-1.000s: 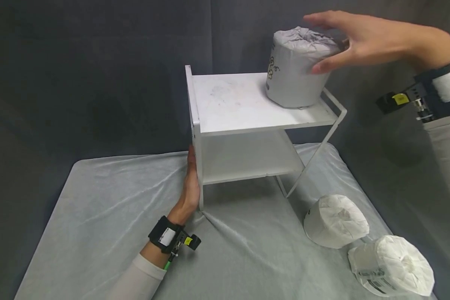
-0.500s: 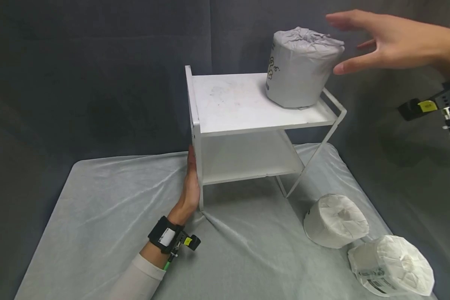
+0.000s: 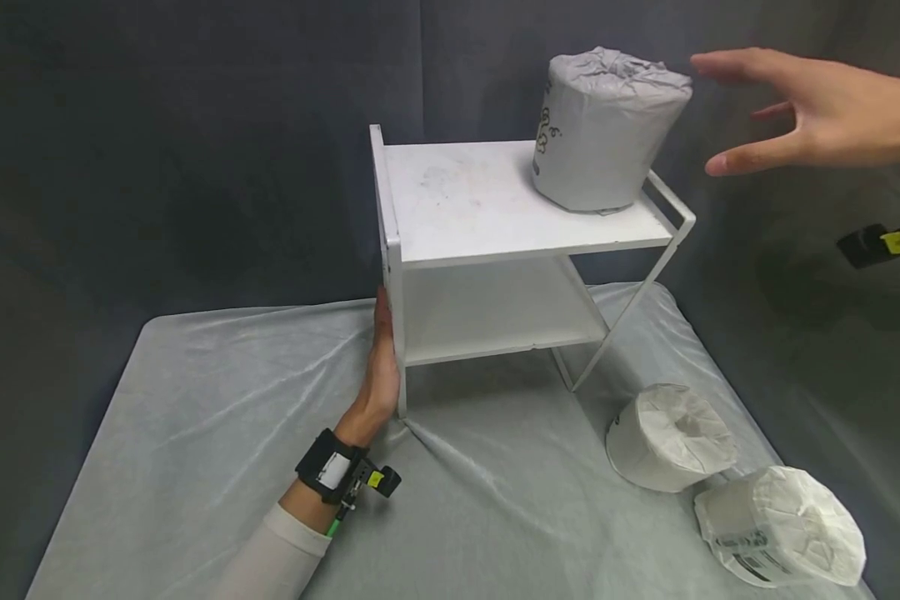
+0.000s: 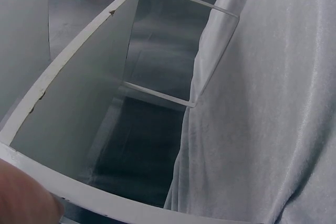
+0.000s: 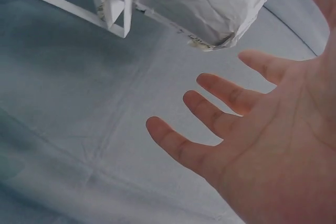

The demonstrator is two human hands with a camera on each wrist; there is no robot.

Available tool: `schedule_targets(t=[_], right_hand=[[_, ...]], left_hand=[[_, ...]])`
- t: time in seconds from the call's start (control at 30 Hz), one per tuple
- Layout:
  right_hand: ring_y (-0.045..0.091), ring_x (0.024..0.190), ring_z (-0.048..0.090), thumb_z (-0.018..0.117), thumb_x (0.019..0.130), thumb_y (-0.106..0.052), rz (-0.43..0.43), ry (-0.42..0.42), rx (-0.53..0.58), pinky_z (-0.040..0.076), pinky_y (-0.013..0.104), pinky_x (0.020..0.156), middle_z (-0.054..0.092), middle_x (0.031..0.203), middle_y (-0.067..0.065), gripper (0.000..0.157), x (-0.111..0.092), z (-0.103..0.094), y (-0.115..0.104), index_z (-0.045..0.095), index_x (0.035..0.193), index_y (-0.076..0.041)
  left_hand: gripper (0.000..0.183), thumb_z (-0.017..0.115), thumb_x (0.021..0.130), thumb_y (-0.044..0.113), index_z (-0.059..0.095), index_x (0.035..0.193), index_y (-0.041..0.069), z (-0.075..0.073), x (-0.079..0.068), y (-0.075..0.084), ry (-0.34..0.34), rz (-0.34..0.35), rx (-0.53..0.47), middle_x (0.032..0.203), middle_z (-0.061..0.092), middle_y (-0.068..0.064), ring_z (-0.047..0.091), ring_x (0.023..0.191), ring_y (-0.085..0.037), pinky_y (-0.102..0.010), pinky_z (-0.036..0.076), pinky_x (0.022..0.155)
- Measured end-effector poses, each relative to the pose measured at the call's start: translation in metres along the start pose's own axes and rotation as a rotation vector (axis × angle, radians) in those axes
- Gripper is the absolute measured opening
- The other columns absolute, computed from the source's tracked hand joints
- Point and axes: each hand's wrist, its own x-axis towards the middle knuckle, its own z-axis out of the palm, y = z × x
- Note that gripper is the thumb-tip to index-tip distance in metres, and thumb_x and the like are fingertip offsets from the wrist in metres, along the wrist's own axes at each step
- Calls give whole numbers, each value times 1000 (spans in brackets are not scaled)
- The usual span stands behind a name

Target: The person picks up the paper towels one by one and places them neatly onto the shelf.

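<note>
A two-tier white shelf [image 3: 461, 204] stands on the cloth. On the right of its top board sits a paper-wrapped toilet roll [image 3: 607, 137], upright. My left hand [image 3: 379, 379] rests along the shelf's left side, fingers extended upward; part of it is hidden behind the side frame. The left wrist view catches a bit of that hand [image 4: 23, 195] beside the white frame. To the right of the roll, my right hand [image 3: 832, 112] is in the air, fingers spread and apart from it. In the right wrist view, the right palm [image 5: 268, 145] faces the camera, holding nothing.
Two more wrapped rolls lie on the grey cloth [image 3: 255, 417] at the right: one roll [image 3: 671, 437] near the shelf's leg, another roll [image 3: 783, 527] closer to the front. Dark fabric walls [image 3: 195, 167] stand behind and at the right.
My right hand has drawn back to the right from the roll on top, letting go of it, and has lowered slightly. The left hand keeps its place against the shelf.
</note>
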Motion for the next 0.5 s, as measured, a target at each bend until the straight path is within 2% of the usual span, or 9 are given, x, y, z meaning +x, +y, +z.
schedule_targets(t=[0.03,0.07,0.13,0.17,0.23,0.27,0.3,0.37,0.5], right_hand=[[34,161,16,79,94,-25,2,0,-3,19,44,130,11,178,5,104,-2,1,1,10,172,-28],[32,161,17,79,94,-25,2,-3,-6,20,38,130,11,178,3,104,-5,0,2,11,172,-29],[26,161,18,81,94,-24,0,0,-19,20,14,121,13,178,1,104,-8,1,6,12,172,-32],[26,161,18,81,94,-25,0,-1,-19,21,15,122,13,178,2,105,-10,2,8,12,172,-32],[32,161,17,81,93,-25,7,-7,-19,23,34,129,11,178,6,106,-13,5,10,11,172,-30],[34,161,18,82,93,-26,13,-11,-24,24,35,129,11,178,7,106,-15,6,12,10,172,-30],[41,159,19,82,93,-27,19,-16,-24,24,50,128,10,178,10,107,-17,9,13,10,172,-29],[54,151,26,82,93,-30,38,-34,-28,22,74,117,8,178,13,109,-21,12,13,8,172,-28],[63,132,39,83,92,-32,52,-58,-43,26,78,111,10,177,16,110,-30,17,14,8,172,-30]], left_hand=[[59,1,114,36,-7,171,22,0,0,0,0,-1,1,177,1,4,7,160,-16,-49,3,129],[59,0,114,36,-7,171,21,0,0,0,0,-1,3,177,2,4,7,160,-16,-50,3,128],[59,0,114,35,-7,171,21,0,0,0,3,-1,3,177,2,4,7,160,-16,-50,4,128],[60,0,114,34,-7,171,20,0,0,0,4,-1,5,177,2,3,7,160,-16,-50,3,128],[60,0,114,35,-7,171,20,1,0,0,2,-3,6,177,1,3,7,161,-16,-50,3,128],[60,0,114,36,-8,171,20,1,0,0,2,-5,7,177,1,3,6,161,-16,-50,3,128],[61,0,114,37,-8,171,19,1,-1,0,2,-7,7,177,0,3,5,161,-16,-49,2,129],[61,0,114,38,-8,171,19,2,-2,0,2,-8,8,178,-1,3,3,161,-15,-49,2,129],[60,0,114,39,-8,171,21,3,-3,0,3,-11,10,178,-1,3,3,161,-15,-48,2,129]])
